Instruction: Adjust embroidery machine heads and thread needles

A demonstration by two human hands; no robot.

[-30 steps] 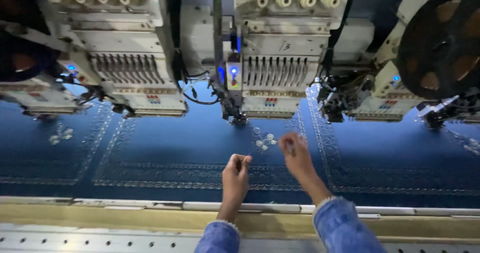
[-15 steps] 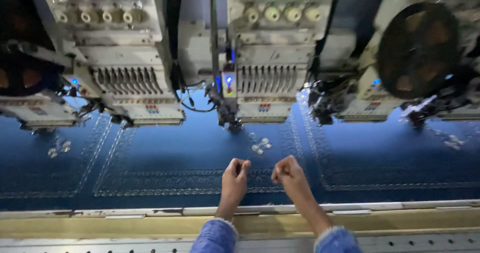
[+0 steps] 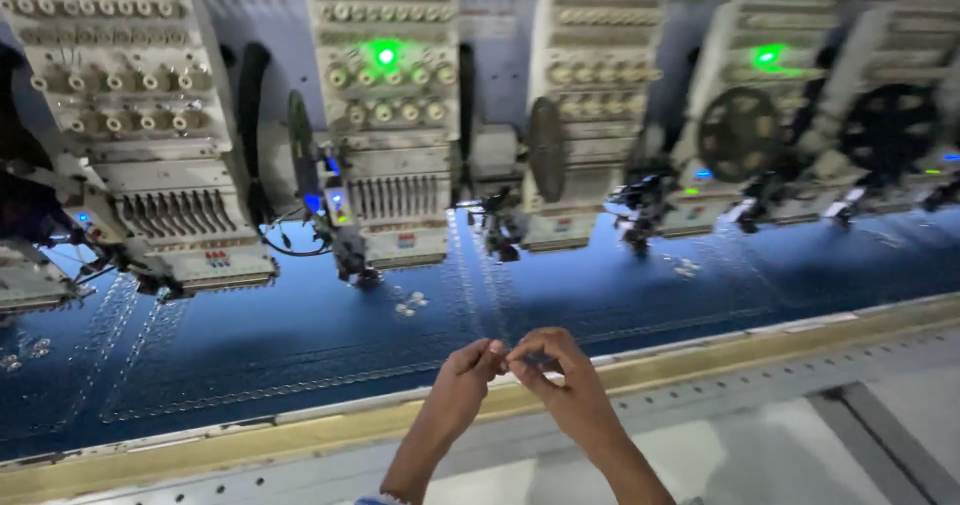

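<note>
A: What is seen across the back?

B: A row of embroidery heads is seen above a long blue cloth, which is stretched flat and bounded at the near side by a pale frame rail. A small white motif is stitched just beyond the hands.

A: How are the hands placed?

B: The left hand and right hand are brought together over the near edge of the cloth, fingertips touching. Both are curled nearly closed in a pinch.

A: What is held?

B: A small dark bit, perhaps thread or a scrap, is pinched at the right fingertips; its kind cannot be told. It is met by the left fingertips from the left, so it lies between the two hands, its length running roughly left to right, slightly nearer the right hand
</note>
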